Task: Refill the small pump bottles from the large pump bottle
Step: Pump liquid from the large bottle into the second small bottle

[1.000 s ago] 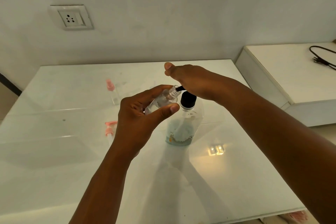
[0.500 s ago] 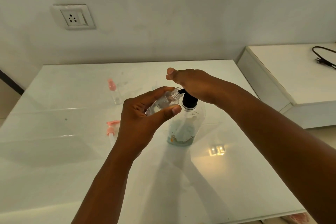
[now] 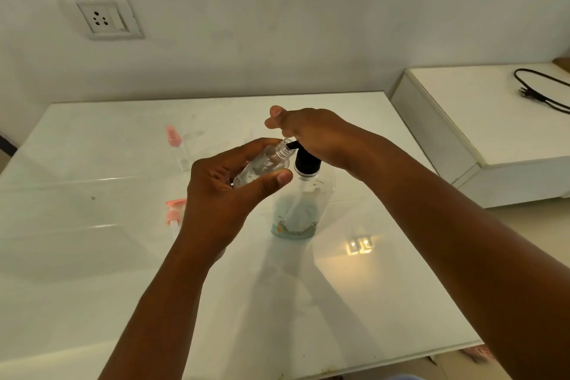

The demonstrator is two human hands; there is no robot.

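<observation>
While the large pump bottle stands upright near the middle of the white glass-topped table, its black pump head is covered from above by the right hand, whose palm rests on the pump top; the fingers are bent over it, though whether they curl fully round it cannot be told. A small clear bottle, uncapped and tilted with its threaded neck toward the black spout, is gripped by the left hand, fingers curled behind it and the thumb pressed across its front. The open mouth of the small bottle is held right at the tip of the spout. A little clear liquid is seen in both bottles. A second small bottle with a pink pump stands farther back on the left, and a loose pink pump top lies on the table just beside the left wrist. A wall socket is mounted on the wall, and a black cable lies on the low white unit at the right.
</observation>
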